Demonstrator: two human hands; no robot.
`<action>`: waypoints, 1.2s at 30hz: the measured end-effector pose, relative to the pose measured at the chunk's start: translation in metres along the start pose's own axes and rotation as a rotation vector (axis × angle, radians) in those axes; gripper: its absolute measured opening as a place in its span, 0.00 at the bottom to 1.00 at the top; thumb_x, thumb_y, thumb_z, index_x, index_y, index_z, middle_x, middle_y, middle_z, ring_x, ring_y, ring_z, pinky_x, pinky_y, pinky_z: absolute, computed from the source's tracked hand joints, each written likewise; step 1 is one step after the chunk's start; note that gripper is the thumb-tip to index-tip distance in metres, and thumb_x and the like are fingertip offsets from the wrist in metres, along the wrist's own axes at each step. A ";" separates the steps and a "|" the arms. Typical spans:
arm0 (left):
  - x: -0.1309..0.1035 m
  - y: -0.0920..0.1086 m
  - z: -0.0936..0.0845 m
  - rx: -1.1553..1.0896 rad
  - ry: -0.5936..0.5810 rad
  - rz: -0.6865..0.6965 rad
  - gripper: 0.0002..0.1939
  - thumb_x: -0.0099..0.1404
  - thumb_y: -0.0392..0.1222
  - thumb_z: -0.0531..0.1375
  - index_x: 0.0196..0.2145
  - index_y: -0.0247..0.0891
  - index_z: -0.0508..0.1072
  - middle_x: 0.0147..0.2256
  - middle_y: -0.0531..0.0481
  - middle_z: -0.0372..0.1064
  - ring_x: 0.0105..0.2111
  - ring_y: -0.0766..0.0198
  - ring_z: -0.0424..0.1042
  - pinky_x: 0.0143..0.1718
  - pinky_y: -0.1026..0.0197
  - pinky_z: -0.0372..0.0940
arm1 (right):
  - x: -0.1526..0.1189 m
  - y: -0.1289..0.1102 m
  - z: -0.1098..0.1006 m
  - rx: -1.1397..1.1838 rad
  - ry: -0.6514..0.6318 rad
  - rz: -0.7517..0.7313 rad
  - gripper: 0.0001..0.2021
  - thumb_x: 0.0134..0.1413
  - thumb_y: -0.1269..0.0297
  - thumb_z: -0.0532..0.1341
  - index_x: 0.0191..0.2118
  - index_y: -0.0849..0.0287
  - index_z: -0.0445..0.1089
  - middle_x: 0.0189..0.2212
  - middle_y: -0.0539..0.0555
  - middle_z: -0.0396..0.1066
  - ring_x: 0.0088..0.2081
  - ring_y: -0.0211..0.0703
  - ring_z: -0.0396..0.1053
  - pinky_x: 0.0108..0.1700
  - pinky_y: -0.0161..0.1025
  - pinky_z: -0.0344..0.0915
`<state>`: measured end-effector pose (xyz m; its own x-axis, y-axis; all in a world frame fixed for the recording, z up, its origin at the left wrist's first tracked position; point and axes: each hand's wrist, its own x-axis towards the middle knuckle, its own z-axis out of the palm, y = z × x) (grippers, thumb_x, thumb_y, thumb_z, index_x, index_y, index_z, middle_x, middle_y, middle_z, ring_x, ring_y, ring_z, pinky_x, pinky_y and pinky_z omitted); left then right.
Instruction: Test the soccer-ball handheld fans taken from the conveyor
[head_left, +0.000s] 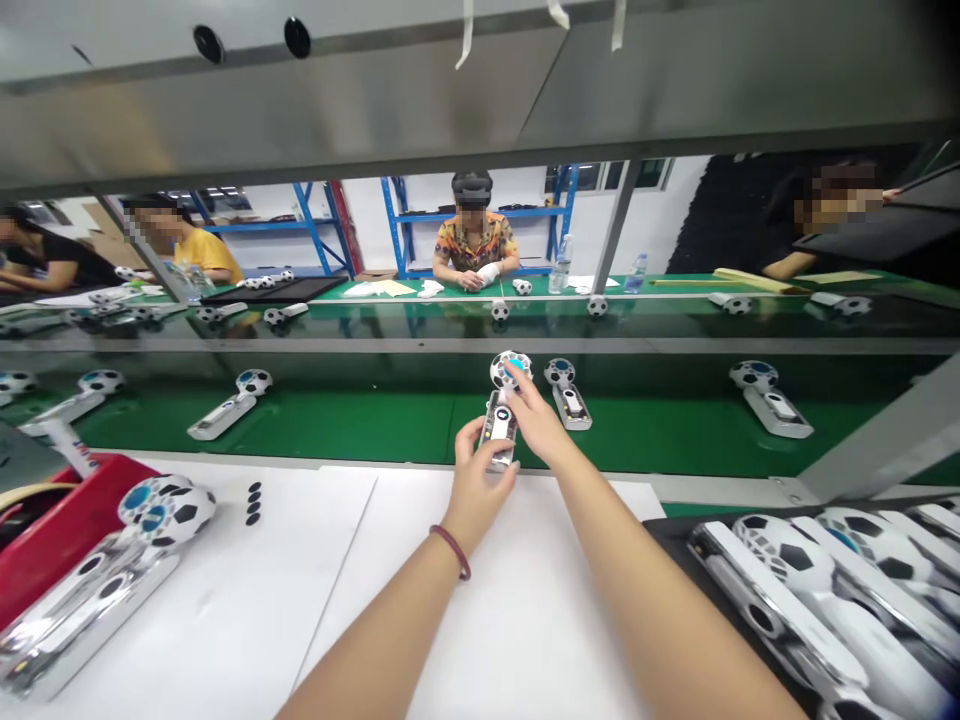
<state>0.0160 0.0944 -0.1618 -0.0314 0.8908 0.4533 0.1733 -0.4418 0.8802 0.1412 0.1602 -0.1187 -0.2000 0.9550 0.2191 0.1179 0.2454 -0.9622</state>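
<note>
Head view looks down two bare forearms stretched over a white work table (525,600) toward a green conveyor belt (360,425). Left hand (476,480), with a dark red cord at its wrist, wraps its fingers around the white handle of a small hand-held fan with a football-patterned round head (501,415), which lies at the belt's near edge. Right hand (536,420) rests on the fan's upper handle, its fingertips touching the head; whether it grips is unclear. Just right lies a second similar fan (568,392). More fans fill a dark tray (675,530) at right, and a red bin (52,530) sits left. Across the belt a person in a patterned shirt (475,245) sits.
</note>
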 end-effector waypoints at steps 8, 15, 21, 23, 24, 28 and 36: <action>0.010 -0.025 0.000 -0.674 -0.130 -0.514 0.37 0.55 0.39 0.63 0.58 0.46 0.50 0.51 0.46 0.62 0.46 0.58 0.67 0.47 0.56 0.63 | -0.014 0.036 0.017 -0.302 -0.031 -0.257 0.23 0.56 0.70 0.47 0.55 0.44 0.62 0.51 0.47 0.67 0.50 0.44 0.65 0.53 0.43 0.59; 0.015 -0.013 -0.008 -0.660 -0.175 -0.552 0.40 0.53 0.34 0.63 0.59 0.50 0.48 0.53 0.45 0.62 0.47 0.56 0.67 0.45 0.55 0.65 | -0.013 0.042 0.019 -0.376 0.036 -0.337 0.22 0.56 0.69 0.48 0.55 0.47 0.62 0.49 0.49 0.68 0.49 0.44 0.64 0.54 0.43 0.58; 0.016 -0.005 -0.011 -0.645 -0.182 -0.565 0.42 0.50 0.34 0.64 0.58 0.47 0.49 0.51 0.45 0.62 0.48 0.55 0.66 0.46 0.54 0.64 | -0.014 0.042 0.021 -0.420 0.068 -0.369 0.21 0.56 0.69 0.49 0.55 0.48 0.63 0.44 0.52 0.70 0.45 0.45 0.65 0.51 0.43 0.61; 0.017 -0.005 -0.012 -0.637 -0.191 -0.560 0.41 0.51 0.34 0.64 0.58 0.47 0.49 0.51 0.45 0.62 0.49 0.56 0.65 0.47 0.54 0.63 | -0.014 0.044 0.021 -0.423 0.079 -0.371 0.21 0.56 0.69 0.49 0.55 0.49 0.64 0.43 0.53 0.70 0.45 0.45 0.66 0.50 0.43 0.61; 0.017 -0.005 -0.012 -0.636 -0.200 -0.561 0.41 0.51 0.34 0.64 0.58 0.47 0.49 0.51 0.45 0.62 0.49 0.56 0.65 0.48 0.54 0.62 | -0.014 0.044 0.021 -0.423 0.082 -0.371 0.21 0.56 0.69 0.49 0.54 0.49 0.64 0.42 0.53 0.70 0.45 0.46 0.66 0.50 0.43 0.62; 0.018 -0.005 -0.012 -0.636 -0.216 -0.559 0.42 0.52 0.36 0.65 0.59 0.46 0.47 0.51 0.44 0.62 0.48 0.55 0.66 0.47 0.53 0.63 | -0.013 0.048 0.021 -0.405 0.100 -0.373 0.21 0.56 0.69 0.49 0.54 0.48 0.64 0.43 0.52 0.70 0.46 0.45 0.66 0.50 0.43 0.62; 0.019 -0.016 -0.012 -0.659 -0.210 -0.544 0.42 0.50 0.36 0.65 0.58 0.44 0.49 0.46 0.46 0.65 0.43 0.58 0.68 0.44 0.57 0.62 | -0.013 0.049 0.024 -0.342 0.121 -0.340 0.21 0.56 0.68 0.49 0.54 0.50 0.64 0.48 0.51 0.69 0.48 0.43 0.66 0.51 0.41 0.63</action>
<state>0.0012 0.1169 -0.1654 0.2491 0.9680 -0.0305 -0.4188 0.1361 0.8978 0.1264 0.1563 -0.1724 -0.1705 0.8190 0.5479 0.3816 0.5676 -0.7295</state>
